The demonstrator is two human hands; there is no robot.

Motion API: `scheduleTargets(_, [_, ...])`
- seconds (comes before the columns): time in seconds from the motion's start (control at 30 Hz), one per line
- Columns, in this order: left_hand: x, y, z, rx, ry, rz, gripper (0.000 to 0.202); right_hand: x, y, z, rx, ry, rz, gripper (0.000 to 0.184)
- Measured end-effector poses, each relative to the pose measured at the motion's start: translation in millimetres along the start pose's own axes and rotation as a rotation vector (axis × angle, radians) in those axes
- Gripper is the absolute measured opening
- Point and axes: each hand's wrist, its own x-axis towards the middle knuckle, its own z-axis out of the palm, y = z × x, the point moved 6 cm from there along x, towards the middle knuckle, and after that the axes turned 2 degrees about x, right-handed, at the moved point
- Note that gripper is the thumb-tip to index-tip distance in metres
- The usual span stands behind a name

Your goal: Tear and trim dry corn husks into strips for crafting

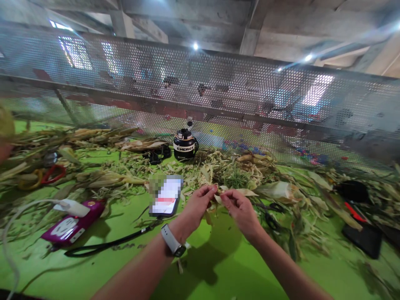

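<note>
Both hands are raised over the green table in the middle of the view. My left hand [200, 202], with a watch [173, 241] on its wrist, pinches a corn husk strip. My right hand [238, 206] pinches pale husk too, a few centimetres to the right. A piece of corn husk [218, 199] shows between the fingertips; whether it is one strip or more I cannot tell. Just beyond the hands lies a heap of shredded husk [225, 171]. Right of my right hand are a wider corn husk [279, 191] and black-handled scissors [272, 218].
A lit phone [167, 196] with a black strap lies left of my hands. Further left sit a purple power strip [73, 225] with a white charger and red-handled scissors [53, 174]. A black "ENERGY" jug [184, 146] stands before the perforated metal screen [200, 91]. A dark phone [364, 239] lies right.
</note>
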Motion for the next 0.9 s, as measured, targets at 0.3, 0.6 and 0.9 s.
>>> scheduleTargets(0.3, [1, -1, -0.2, -0.111, -0.007, -0.014, 0.036, -3, -1, -11, -0.127, 0.165, -0.027, 0.023])
scheduleTargets(0.6, [-5, 14, 2.1, 0.213, 0.016, 0.245, 0.025, -3, 4, -15, -0.178, 0.200, -0.028, 0.023])
scheduleTargets(0.9, [-8, 14, 7.6, 0.407, -0.045, 0.366, 0.025, -5, -1, -11, -0.327, 0.191, -0.101, 0.018])
